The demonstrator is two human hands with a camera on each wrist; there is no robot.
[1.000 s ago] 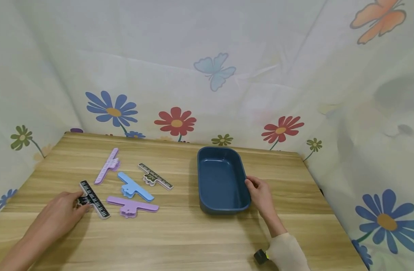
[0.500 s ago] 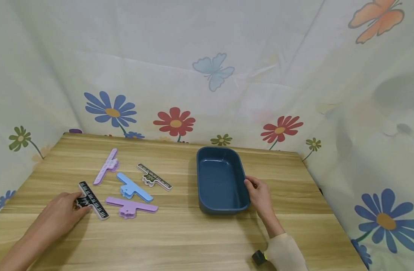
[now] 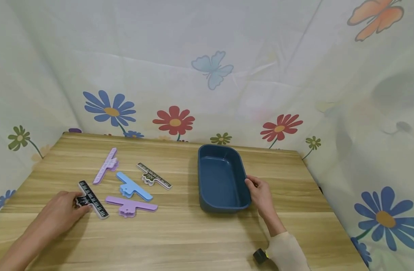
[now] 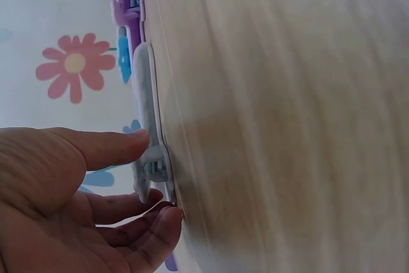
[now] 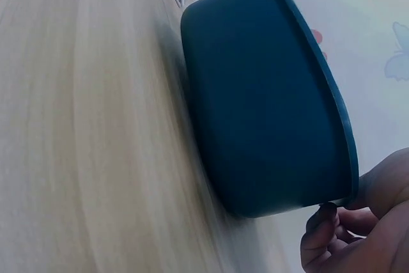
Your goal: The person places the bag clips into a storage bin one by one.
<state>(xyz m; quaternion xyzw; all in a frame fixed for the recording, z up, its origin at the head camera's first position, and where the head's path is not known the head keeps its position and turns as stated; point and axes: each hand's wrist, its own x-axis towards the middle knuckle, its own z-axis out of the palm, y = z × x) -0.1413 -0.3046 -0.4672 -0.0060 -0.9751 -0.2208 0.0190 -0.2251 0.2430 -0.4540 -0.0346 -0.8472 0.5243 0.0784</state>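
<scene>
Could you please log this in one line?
left hand: pinches piano-print clip; right hand: grips blue bin by rim; four other clips: on table

Lettering [image 3: 83, 200] on the near black clip [image 3: 93, 200] and the far black clip [image 3: 154, 176] is too small to read.

Seeing four clips [image 3: 133, 187] lying on the table [image 3: 179, 241], a fifth clip [image 3: 94, 201] at their left edge in the left hand [image 3: 59, 212]. Finding a bin [image 3: 223, 182] right of all five, the right hand [image 3: 261, 196] at its right rim, a backdrop [image 3: 152, 49] behind the table.
</scene>
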